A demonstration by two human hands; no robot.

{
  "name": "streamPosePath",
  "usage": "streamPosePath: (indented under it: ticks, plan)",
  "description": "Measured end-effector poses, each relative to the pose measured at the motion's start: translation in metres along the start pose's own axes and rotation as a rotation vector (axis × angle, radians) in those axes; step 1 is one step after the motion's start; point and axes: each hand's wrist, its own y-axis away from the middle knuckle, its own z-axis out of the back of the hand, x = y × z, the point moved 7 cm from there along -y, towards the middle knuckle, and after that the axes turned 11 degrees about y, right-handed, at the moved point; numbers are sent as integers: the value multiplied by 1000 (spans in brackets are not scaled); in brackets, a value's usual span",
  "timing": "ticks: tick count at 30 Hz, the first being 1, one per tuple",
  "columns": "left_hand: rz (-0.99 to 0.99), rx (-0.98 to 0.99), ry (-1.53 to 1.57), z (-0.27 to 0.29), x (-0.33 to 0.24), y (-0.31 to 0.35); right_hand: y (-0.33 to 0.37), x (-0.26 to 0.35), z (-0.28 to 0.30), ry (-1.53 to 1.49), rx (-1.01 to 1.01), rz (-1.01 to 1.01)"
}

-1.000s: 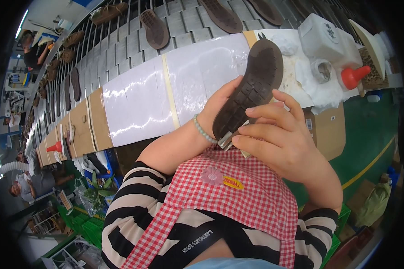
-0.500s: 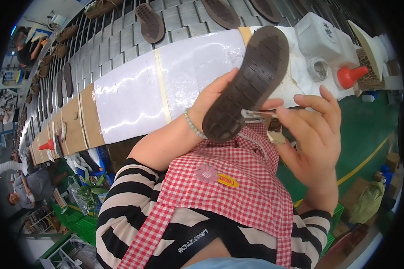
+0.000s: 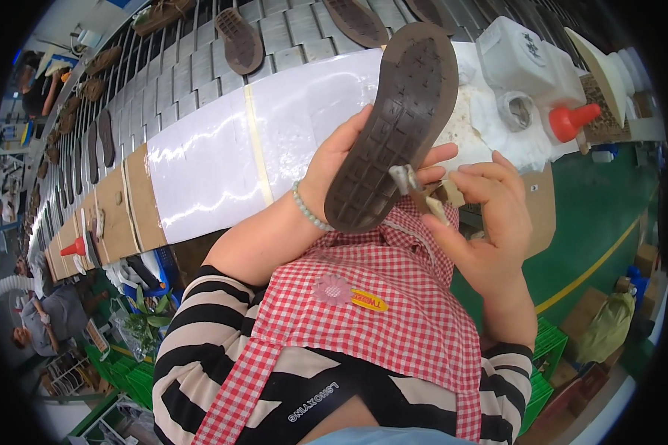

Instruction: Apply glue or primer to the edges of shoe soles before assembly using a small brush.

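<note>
Brown sole (image 3: 395,122), left fingers (image 3: 442,154) apparently half-hidden

Left forearm (image 3: 263,241) is angled up and to the right; left hand (image 3: 338,156) is curled in a grip, fingers (image 3: 439,154) partly hidden. Right forearm (image 3: 510,315) is raised nearly upright; right hand (image 3: 493,219) is held in a loose thumb-to-finger pinch.

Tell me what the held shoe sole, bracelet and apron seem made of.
Shoe sole: probably dark brown rubber, low-sheen, with moulded tread blocks. Bracelet: smooth pale-green beads, stone or glass unclear. Apron: likely matte woven fabric, given its soft folds.
</note>
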Motion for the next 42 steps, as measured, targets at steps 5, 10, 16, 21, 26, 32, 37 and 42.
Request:
streamPosePath:
  ticks: [5, 10, 16, 21, 26, 32, 37, 42]
  plan:
    - [16, -34, -49, -4, 7, 3, 0, -4, 3, 80, -58, 32]
    - [67, 66, -75, -4, 6, 10, -5, -8, 11, 80, -107, 16]
    - [52, -43, -213, 0, 9, 14, -6, -26, 17, 156, -164, -22]
    - [129, 15, -200, 6, 9, 15, -9, -33, 24, 123, -146, -5]
    - [221, 34, -139, 14, 13, 12, -16, -57, 35, 257, -217, -38]
    - [-49, 29, -256, 15, -21, 1, -18, -108, 69, 554, -343, -179]
    - [-437, 271, -474, -25, -85, -1, -5, -181, 71, 512, -240, -424]
    - [-401, 315, -310, -14, -115, 7, -8, -203, 42, 675, -243, -208]
